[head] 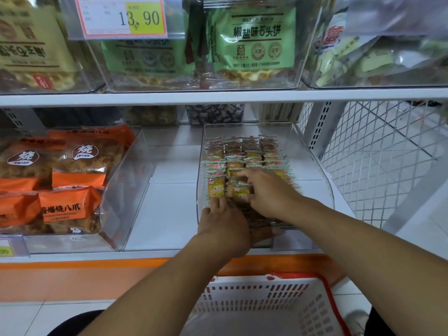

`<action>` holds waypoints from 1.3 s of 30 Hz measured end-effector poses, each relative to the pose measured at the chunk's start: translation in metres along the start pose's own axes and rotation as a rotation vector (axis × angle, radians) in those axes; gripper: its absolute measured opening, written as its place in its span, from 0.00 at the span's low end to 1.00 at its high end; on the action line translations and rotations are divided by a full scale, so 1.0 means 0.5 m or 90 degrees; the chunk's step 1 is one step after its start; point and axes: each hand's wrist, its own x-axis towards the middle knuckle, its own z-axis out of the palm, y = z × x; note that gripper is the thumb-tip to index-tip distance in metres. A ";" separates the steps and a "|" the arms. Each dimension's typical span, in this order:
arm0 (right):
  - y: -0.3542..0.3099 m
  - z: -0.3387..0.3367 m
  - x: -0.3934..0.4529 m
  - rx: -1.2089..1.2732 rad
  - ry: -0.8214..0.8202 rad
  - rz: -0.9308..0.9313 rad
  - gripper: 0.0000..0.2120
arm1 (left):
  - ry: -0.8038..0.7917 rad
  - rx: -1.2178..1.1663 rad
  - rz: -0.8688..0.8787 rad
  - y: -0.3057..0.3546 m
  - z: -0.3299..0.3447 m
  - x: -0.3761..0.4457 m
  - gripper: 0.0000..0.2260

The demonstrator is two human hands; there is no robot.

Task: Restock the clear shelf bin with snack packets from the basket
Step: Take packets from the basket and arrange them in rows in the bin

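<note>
A clear shelf bin (312,151) stands on the lower shelf and holds several rows of small yellow-orange snack packets (244,154). Both hands are inside its front. My left hand (224,226) rests at the front left corner, fingertips touching a yellow packet (215,187). My right hand (269,192) lies over the front rows, its fingers pinching a packet (238,190). The packets under my right hand are hidden. Below, a white basket with a red rim (312,294) sits on the floor; no packets show in its visible part.
A clear bin of orange snack bags (70,190) stands left of the gap on the same shelf. Bins of green and beige packets (257,44) fill the upper shelf, with a 13.90 price tag (121,16). A white wire mesh panel (378,154) closes the right side.
</note>
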 end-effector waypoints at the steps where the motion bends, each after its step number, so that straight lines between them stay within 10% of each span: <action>1: 0.000 0.004 0.002 -0.015 -0.004 -0.002 0.32 | 0.001 -0.010 -0.002 0.001 0.000 0.000 0.38; 15: -0.012 0.012 0.023 -0.180 0.185 -0.016 0.21 | 0.046 -0.113 -0.002 -0.006 0.008 0.003 0.43; 24: 0.006 -0.036 0.076 -0.028 0.135 -0.026 0.11 | 0.119 -0.164 -0.017 -0.008 -0.010 0.000 0.47; 30: 0.008 -0.037 0.094 -0.239 0.134 -0.071 0.05 | 0.190 -0.064 -0.033 -0.001 -0.024 -0.003 0.43; 39: -0.005 -0.026 0.118 -0.185 0.115 -0.023 0.06 | 0.054 -0.183 -0.034 -0.007 -0.014 -0.002 0.54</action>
